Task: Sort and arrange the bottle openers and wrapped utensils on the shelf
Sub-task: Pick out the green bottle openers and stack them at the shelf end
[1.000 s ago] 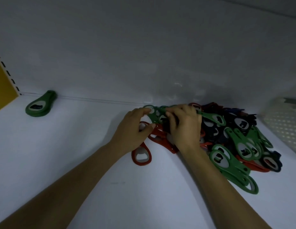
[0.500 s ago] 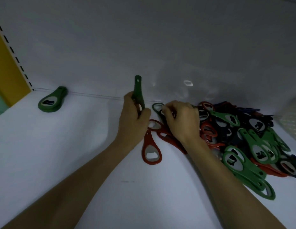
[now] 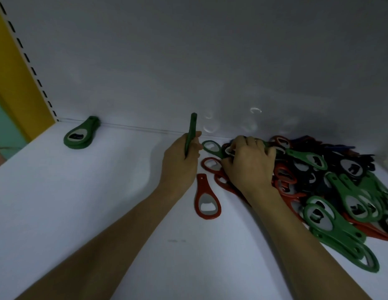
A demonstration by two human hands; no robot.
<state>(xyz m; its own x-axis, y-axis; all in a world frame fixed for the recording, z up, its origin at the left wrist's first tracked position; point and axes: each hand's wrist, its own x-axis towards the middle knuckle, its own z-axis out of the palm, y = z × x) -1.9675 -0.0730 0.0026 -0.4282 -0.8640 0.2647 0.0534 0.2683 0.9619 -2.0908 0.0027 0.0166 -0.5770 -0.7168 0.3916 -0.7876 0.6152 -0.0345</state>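
Gripping one green teardrop-shaped plastic bottle opener upright, the left hand is reaching across the white shelf. The right hand is curling onto the tangled right-side pile of openers; grip unclear. One green opener is lying far left, one red opener centrally.

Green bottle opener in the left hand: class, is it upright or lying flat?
Upright: the green bottle opener, gripped by the left hand, points its narrow end straight up.

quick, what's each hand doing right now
Left hand: holding a green bottle opener.
Right hand: curled into the opener pile; grip cannot be told.
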